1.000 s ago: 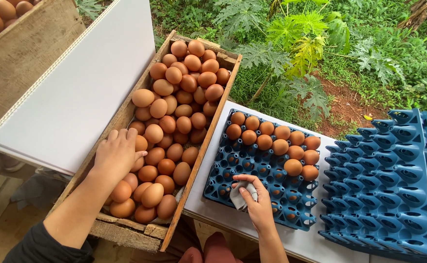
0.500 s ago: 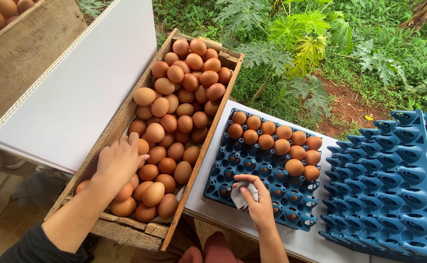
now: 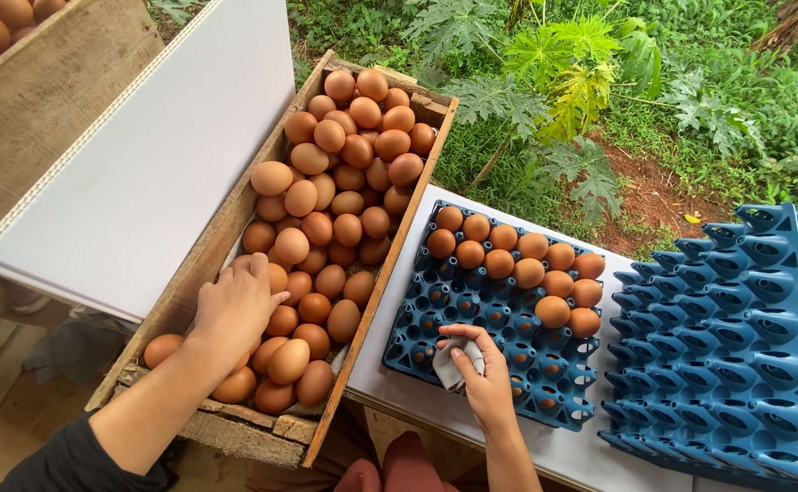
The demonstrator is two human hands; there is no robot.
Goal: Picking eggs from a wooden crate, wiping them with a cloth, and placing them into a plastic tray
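Resting on the brown eggs in the wooden crate, the left hand lies palm down, fingers curled over the eggs at the crate's near left side. Can't tell whether it actually grips one; the egg under the palm is hidden. Loose eggs lie touching the hand on its right and near side, more piled beyond it up to the crate's far end.

Right hand is closed on a small grey cloth, pinched between thumb and fingers. It sits on the near-left part of the blue egg tray, over empty cups. Beyond this hand and to its right, the tray's far rows hold brown eggs, well apart from the fingers.

Tray sits on a white surface just right of the crate, the two edges touching or nearly so.

Further right of the right hand: a stack of empty blue trays, just beside the filled one.

Left of the left hand: a white corrugated sheet leaning along the crate's long side. Beyond that, a second wooden crate with eggs, top-left corner. Green plants and bare soil behind the surface.
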